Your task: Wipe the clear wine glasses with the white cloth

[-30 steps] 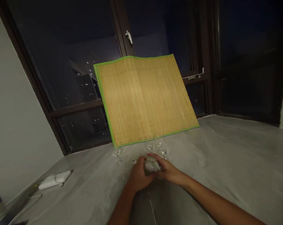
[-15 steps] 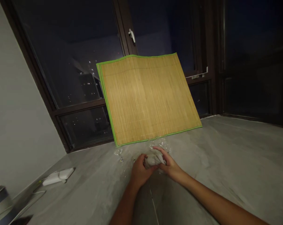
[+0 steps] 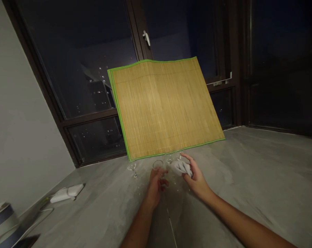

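Observation:
My left hand (image 3: 156, 184) grips a small clear stemmed glass (image 3: 158, 165) by its lower part, the rim showing just above my fingers. My right hand (image 3: 196, 177) holds a crumpled white cloth (image 3: 182, 168), a little to the right of the glass and apart from it. Another small clear glass (image 3: 132, 167) stands on the grey counter (image 3: 249, 179) to the left, and more glasses (image 3: 171, 159) stand behind my hands. A bamboo mat with a green edge (image 3: 163, 106) leans against the dark window just beyond them.
A white adapter with a cable (image 3: 66, 192) lies at the left near the wall. A round container (image 3: 2, 222) stands at the lower left corner. Dark window frames (image 3: 137, 31) close off the back.
The cloth was wrapped over the glass between both hands. Now my right hand has drawn the cloth off to the right, and the glass shows bare in my left hand.

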### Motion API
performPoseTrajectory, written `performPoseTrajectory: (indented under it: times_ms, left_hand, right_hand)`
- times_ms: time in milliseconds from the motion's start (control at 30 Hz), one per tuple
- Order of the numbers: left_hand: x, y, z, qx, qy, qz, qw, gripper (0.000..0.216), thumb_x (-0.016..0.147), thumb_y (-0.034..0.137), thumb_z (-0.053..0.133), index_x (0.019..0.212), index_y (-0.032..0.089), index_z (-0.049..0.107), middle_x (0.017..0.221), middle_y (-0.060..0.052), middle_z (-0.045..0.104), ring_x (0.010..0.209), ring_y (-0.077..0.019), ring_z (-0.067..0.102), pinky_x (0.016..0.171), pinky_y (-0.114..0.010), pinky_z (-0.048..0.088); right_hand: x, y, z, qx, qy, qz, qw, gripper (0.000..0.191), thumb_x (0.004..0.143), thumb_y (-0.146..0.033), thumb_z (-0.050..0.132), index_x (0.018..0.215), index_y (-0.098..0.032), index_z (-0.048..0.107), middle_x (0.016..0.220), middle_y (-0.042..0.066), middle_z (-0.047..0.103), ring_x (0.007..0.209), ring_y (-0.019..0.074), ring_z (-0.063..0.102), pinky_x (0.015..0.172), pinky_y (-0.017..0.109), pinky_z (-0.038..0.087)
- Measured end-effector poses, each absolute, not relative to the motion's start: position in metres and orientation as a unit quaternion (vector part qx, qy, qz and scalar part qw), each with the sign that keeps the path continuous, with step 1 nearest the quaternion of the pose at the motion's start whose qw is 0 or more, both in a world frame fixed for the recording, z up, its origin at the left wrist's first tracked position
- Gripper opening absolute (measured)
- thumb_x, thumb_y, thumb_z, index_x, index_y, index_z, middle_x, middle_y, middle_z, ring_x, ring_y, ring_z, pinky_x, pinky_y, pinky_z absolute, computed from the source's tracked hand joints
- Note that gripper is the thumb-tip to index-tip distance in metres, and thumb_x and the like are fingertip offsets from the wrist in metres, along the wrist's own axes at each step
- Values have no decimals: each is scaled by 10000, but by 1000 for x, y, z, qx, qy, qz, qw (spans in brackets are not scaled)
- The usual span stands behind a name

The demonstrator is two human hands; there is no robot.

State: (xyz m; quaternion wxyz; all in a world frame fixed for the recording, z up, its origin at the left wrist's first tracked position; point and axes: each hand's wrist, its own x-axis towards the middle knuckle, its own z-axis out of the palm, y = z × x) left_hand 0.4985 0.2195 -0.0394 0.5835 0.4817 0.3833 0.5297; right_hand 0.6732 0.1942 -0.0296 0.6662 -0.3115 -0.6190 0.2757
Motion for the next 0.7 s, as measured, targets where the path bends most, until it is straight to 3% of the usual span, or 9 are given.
performPoseTrajectory:
  times_ms: [267,467,600,700]
  left_hand:
    - [502,220,-45,495,384,502,596,590,755,621,622,1218,273,510,1219,-53,610,614,-88,644,429,-175,342]
    - [487,226,-46,483,376,489,621,607,750,496,681,1294,297,497,1326,-63,572,688,-125,673,430,-178,312]
    - [467,240,-44,399,396,571,598,530,704,380,691,1198,222,580,1144,-80,670,577,-110,621,433,-197,314]
    - [448,253,-46,289,403,676,545,382,696,325,667,1049,189,618,919,-33,676,534,-93,585,462,-208,352]
  right_hand:
    - [673,190,-28,-307,-634,250,664,592,663,-109,459,1242,-226,490,1105,41,638,960,190,618,873,314,485]
    - [674,189,-32,-301,-658,223,653,591,645,-83,451,1215,-218,527,1156,47,622,1070,205,588,945,336,452]
    - [674,189,-37,-301,-692,198,626,573,631,-58,446,1168,-216,566,1179,58,626,1148,222,558,997,349,414]
    - [672,186,-40,-300,-748,199,557,620,617,-36,439,1199,-216,557,1144,55,645,1071,210,596,942,318,435]
